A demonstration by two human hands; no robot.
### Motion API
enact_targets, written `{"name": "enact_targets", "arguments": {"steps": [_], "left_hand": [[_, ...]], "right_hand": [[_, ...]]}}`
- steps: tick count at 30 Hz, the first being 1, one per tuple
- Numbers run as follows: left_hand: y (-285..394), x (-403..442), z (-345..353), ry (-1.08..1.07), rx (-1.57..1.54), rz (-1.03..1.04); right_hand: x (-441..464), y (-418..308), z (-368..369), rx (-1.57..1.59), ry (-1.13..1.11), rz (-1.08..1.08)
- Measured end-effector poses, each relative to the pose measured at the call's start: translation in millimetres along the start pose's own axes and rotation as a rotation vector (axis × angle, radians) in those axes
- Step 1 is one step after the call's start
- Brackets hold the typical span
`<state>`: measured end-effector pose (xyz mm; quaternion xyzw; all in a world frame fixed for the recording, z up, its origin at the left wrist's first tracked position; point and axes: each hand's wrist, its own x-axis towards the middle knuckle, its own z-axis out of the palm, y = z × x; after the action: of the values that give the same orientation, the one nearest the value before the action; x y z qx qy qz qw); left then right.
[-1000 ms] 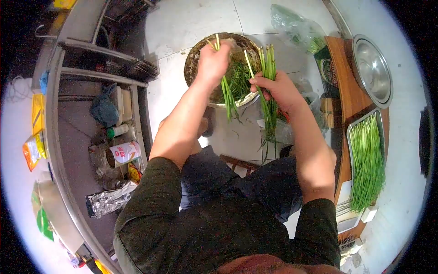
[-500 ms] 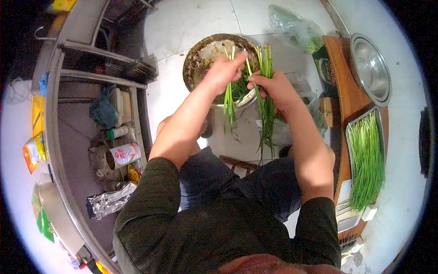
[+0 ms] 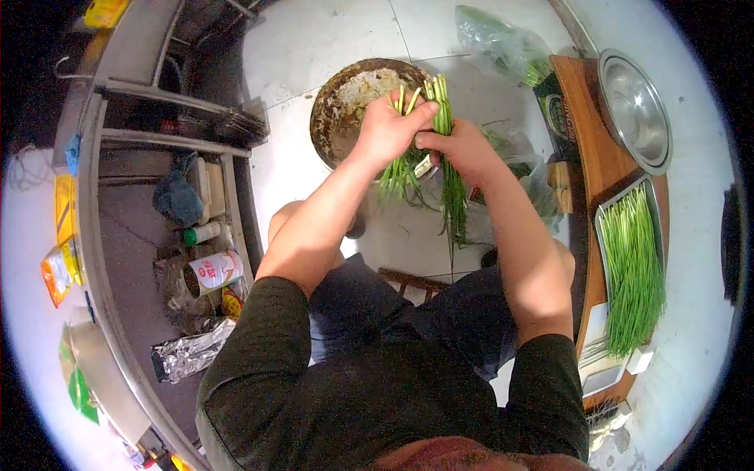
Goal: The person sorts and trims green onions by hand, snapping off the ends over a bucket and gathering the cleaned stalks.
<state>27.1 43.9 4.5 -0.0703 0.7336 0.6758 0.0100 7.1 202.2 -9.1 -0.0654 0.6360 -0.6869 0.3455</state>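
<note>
My left hand (image 3: 390, 129) is closed round a few green garlic chives (image 3: 403, 174), their pale ends poking up past the fingers and their leaves hanging below. Beside it, my right hand (image 3: 463, 151) grips a thicker bunch of garlic chives (image 3: 451, 196), with pale stalk ends upward and long leaves drooping. The hands nearly touch, the left thumb resting against the right-hand bunch. Under and behind the left hand is a round, brown-stained basin (image 3: 334, 102); part of its inside is hidden by my hands.
On the wooden bench (image 3: 601, 161) at the right stand a steel bowl (image 3: 635, 110) and a metal tray (image 3: 654, 196) of neatly laid chives. A plastic bag of greens (image 3: 503, 47) lies on the tiled floor (image 3: 345, 27). At left is a shelf unit (image 3: 129, 184) holding a tin (image 3: 216, 271).
My left hand has come right and down to the bunch in my right hand. The right hand has shifted slightly left, and the two bundles are closer together.
</note>
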Motion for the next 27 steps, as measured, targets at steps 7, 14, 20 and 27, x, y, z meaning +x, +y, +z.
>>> {"name": "enact_targets", "arguments": {"steps": [7, 14, 20, 27], "left_hand": [[0.7, 0.9, 1.9, -0.002, -0.062, -0.035], [5.9, 3.4, -6.6, -0.026, -0.24, -0.143], [3.0, 8.8, -11.0, 0.053, -0.295, -0.121], [-3.7, 12.9, -15.0, 0.009, -0.314, -0.11]], "right_hand": [[7.4, 13.0, -0.1, -0.118, 0.006, -0.051], [-2.0, -4.3, 6.9, 0.212, 0.049, 0.069], [5.6, 4.5, -1.8, 0.243, 0.209, 0.023], [1.2, 5.6, -5.3, 0.106, 0.194, -0.115]]}}
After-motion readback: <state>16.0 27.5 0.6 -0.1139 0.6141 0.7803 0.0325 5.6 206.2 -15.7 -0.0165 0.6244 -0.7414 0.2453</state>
